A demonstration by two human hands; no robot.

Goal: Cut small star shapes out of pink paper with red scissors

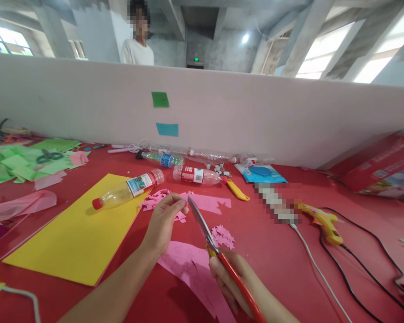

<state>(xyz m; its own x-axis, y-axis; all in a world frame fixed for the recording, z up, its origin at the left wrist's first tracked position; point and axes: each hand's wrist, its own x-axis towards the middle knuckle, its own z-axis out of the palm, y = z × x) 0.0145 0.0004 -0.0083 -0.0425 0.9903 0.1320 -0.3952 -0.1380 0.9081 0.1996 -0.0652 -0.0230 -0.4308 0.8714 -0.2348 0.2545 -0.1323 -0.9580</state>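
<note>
R hand [245, 273] gripped the scissors [208, 234] by the handles, prob. their safest hold: stiff, lightish; L hand [166, 213] had thumb & fingertips pressed together beside the blade tips, couldn't tell on what. Pink paper [195, 264] lay below, betw. both hands, prob. v. light, floppy, easily torn, best pinched at an edge; cut bits [223, 237] sat just past R hand.

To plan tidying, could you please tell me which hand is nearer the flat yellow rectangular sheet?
Left: the left hand is just right of the sheet; the right hand, gripping red-handled metal scissors, is farther right.
</note>
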